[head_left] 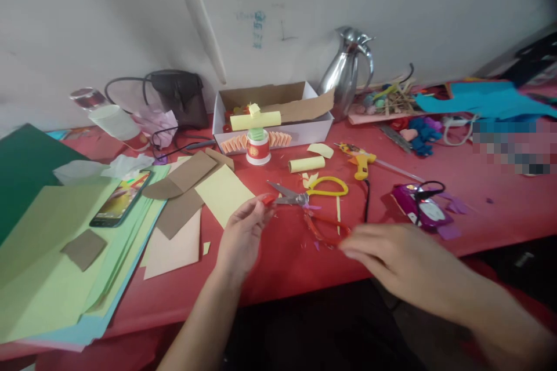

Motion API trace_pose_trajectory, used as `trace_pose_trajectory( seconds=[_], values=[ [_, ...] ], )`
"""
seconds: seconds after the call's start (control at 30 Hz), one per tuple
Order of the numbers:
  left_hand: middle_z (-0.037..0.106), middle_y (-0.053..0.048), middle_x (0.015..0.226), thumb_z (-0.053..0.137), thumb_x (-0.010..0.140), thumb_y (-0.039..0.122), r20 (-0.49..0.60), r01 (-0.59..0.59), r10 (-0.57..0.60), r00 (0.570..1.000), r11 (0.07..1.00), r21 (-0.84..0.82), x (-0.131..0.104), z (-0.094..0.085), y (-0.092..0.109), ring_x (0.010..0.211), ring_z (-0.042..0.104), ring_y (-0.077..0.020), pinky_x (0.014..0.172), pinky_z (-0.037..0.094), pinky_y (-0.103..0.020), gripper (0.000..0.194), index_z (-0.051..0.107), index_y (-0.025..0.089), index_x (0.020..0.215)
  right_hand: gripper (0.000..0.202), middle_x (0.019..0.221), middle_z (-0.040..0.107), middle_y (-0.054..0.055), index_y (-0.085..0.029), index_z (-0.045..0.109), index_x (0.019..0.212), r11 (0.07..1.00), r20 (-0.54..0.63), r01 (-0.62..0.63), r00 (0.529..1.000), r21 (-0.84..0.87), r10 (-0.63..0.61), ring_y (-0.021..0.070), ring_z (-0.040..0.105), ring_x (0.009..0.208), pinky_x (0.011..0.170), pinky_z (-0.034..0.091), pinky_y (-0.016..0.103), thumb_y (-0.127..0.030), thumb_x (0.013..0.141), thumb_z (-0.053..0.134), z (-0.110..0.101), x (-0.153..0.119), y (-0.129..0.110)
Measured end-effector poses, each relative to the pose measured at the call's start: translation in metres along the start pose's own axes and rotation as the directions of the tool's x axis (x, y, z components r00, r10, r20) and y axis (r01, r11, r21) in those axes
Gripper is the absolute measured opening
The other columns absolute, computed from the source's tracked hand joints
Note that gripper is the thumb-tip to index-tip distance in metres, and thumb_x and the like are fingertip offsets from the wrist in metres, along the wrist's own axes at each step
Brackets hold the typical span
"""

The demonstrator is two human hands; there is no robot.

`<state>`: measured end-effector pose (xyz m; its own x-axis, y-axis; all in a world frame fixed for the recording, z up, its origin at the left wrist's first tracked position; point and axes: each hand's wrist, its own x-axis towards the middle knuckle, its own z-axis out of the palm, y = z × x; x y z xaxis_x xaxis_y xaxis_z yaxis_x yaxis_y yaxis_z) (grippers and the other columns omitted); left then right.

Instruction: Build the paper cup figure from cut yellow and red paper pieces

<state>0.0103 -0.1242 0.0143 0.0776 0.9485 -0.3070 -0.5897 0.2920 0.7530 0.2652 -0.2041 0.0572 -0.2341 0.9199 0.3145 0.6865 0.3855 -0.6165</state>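
Pinched red scrap (pixel 268 199) in fingertips of left hand (pixel 244 228), centre of frame; judged light, pliable, best taken by an edge. Had scissors (pixel 299 199) just beside, blades parted; judged stiff, best taken by loops. Held right hand (pixel 394 249) near red loop (pixel 317 234), lower right; could not tell its grip. Showed box (pixel 304 133), upper centre, with reddish bits (pixel 227 127) inside; jug (pixel 342 74), contents hidden.

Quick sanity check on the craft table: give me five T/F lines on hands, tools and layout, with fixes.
1. The left hand holds a small red piece. True.
2. The scissors lie closed. False: the blades of the scissors are spread apart.
3. The phone lies on the paper stack. True.
4. The glue gun is blue. False: the glue gun is yellow.
5. The metal jug stands to the right of the white box. True.
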Motion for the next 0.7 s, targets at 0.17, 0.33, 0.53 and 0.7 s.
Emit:
trace_pose_trajectory(
  seconds=[0.17,0.33,0.53,0.7],
  values=[
    [0.071,-0.005,0.076,0.074,0.080,0.021,-0.105,0.260,-0.288,0.952,0.940,-0.219,-0.001,0.011,-0.002,0.064,0.064,-0.0103,0.062,0.056,-0.020,0.010,0.071,0.012,0.080,0.044,0.120,0.067,0.007,-0.028,0.060,0.129,0.950,-0.015,-0.035,0.999,0.309,0.042,0.0179,0.069,0.087,0.073,0.058,0.032,-0.020,0.086,0.067,0.066,0.069,-0.022],
    [0.068,-0.004,0.071,0.071,0.083,0.020,-0.147,0.219,-0.269,0.952,0.932,-0.288,-0.002,0.017,-0.004,0.059,0.061,-0.0091,0.056,0.054,-0.019,0.010,0.070,0.011,0.079,0.027,0.104,0.071,0.007,-0.023,0.069,0.115,0.925,-0.059,0.011,0.998,0.381,0.013,0.0200,0.067,0.096,0.083,0.056,0.035,-0.020,0.089,0.063,0.093,0.082,-0.022],
    [0.071,-0.003,0.075,0.072,0.078,0.006,-0.142,0.274,-0.324,0.935,0.917,-0.291,-0.001,0.017,-0.004,0.066,0.066,-0.0096,0.064,0.057,-0.018,0.007,0.071,0.014,0.077,0.028,0.107,0.070,0.007,-0.024,0.071,0.112,0.834,-0.045,-0.059,0.994,0.548,0.100,0.0190,0.066,0.099,0.084,0.056,0.034,-0.016,0.090,0.055,0.102,0.085,-0.008],
    [0.070,-0.002,0.069,0.080,0.070,0.013,-0.148,0.224,-0.246,0.958,0.963,-0.149,0.002,0.012,-0.009,0.063,0.065,-0.0100,0.062,0.054,-0.018,0.010,0.071,0.014,0.072,0.027,0.105,0.072,0.007,-0.022,0.072,0.110,0.781,-0.016,-0.120,0.986,0.613,0.164,0.0192,0.069,0.092,0.081,0.058,0.035,-0.021,0.086,0.059,0.105,0.084,-0.007]
  ],
)
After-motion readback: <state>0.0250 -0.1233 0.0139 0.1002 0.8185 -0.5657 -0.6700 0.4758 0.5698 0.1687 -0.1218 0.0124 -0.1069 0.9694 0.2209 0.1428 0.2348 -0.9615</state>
